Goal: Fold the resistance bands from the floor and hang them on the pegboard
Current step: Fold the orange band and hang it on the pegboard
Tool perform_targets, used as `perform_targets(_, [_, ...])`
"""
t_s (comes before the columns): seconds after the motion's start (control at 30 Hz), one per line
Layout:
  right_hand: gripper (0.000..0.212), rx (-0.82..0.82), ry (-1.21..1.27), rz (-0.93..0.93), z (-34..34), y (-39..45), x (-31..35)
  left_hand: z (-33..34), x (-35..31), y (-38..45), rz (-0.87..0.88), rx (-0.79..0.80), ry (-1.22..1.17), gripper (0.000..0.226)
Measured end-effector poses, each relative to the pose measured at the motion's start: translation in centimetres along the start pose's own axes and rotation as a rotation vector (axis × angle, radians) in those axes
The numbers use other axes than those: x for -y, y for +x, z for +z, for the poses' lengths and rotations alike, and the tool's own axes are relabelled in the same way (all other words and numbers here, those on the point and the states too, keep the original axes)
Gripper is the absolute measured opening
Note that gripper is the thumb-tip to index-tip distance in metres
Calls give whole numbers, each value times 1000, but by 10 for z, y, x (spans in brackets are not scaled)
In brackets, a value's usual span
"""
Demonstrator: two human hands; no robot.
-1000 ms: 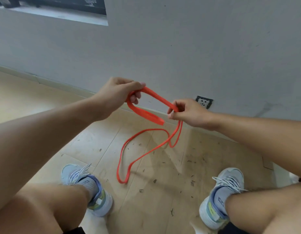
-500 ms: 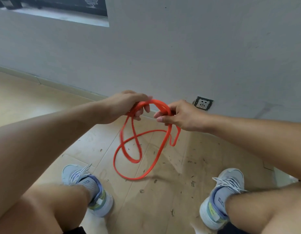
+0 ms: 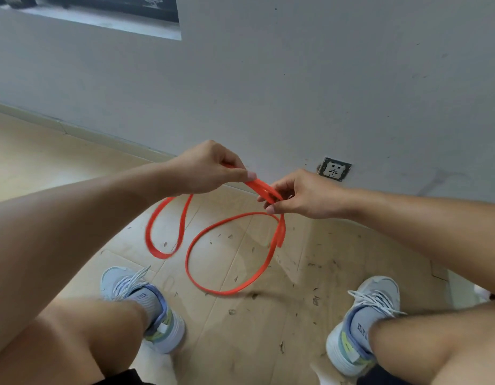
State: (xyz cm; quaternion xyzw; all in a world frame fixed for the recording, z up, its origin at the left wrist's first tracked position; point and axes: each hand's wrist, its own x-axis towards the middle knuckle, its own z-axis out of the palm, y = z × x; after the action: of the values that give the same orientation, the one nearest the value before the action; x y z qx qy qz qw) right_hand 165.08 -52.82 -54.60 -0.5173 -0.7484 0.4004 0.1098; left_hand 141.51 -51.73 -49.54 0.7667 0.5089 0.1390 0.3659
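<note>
Floppy orange resistance band [image 3: 226, 284], pinched between my left hand [image 3: 207, 170] and right hand [image 3: 301, 194], droops in slack loops, so I'd grip the doubled strands.

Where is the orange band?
Head view, centre: the orange band is pinched between the left hand and right hand, loops dangling between the shoes.

You see one orange band [image 3: 229, 291], two hands, left hand [image 3: 210, 169] and right hand [image 3: 304, 194], two shoes, left shoe [image 3: 146, 304] and right shoe [image 3: 360, 326], and one socket [image 3: 334, 169].
</note>
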Motion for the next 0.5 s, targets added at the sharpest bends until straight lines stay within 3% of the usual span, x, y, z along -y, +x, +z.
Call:
perform_targets(0.13, [14,-40,5,-4,3,4,-2,1,0,2,30,-38,-16,21])
perform_targets(0.3, [13,-33,-116,29,12,10,-10,-14,7,4,3,-103,-248,19])
perform_targets(0.5, [26,-92,110,14,2,9,-2,-14,22,-3,-72,33,-205,31])
